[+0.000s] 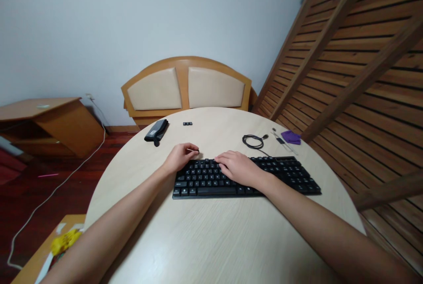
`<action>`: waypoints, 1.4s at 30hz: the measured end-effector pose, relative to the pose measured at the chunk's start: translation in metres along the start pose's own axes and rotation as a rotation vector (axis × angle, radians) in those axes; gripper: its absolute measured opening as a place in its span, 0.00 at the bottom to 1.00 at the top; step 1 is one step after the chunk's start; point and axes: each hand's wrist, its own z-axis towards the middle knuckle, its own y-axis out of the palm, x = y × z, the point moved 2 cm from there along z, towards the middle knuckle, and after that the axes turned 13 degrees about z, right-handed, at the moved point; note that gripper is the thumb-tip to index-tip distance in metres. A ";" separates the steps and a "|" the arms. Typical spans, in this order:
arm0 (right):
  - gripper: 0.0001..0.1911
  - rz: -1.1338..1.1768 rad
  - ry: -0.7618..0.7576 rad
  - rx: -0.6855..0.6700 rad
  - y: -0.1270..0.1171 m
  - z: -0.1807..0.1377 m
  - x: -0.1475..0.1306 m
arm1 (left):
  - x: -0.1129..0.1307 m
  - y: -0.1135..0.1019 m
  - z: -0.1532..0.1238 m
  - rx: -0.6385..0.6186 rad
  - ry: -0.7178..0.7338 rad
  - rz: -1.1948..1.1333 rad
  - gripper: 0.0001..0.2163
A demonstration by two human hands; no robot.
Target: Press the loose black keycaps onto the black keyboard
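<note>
A black full-size keyboard lies flat on the round table, its number pad to the right. My left hand is over its upper left edge, thumb and fingers pinched on a small dark piece that looks like a keycap. The fingers hide much of that piece. My right hand rests across the upper middle keys, fingers extended and holding nothing; it covers the keys beneath. Beyond the left hand, three loose black keycaps sit in a row on the table.
A dark folded pouch lies at the table's far left. The coiled cable sits behind the keyboard. To its right are a thin tool and a purple cloth. Wooden slats stand close on the right of the table.
</note>
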 end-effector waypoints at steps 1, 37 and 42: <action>0.15 0.029 -0.007 0.024 0.001 -0.001 0.002 | 0.003 0.002 -0.004 -0.031 0.013 -0.082 0.13; 0.14 0.206 -0.030 0.120 0.005 -0.003 0.011 | 0.017 -0.001 -0.017 -0.111 0.193 0.022 0.09; 0.14 0.206 -0.023 0.122 0.004 -0.003 0.011 | 0.023 -0.006 -0.020 -0.113 0.240 0.113 0.09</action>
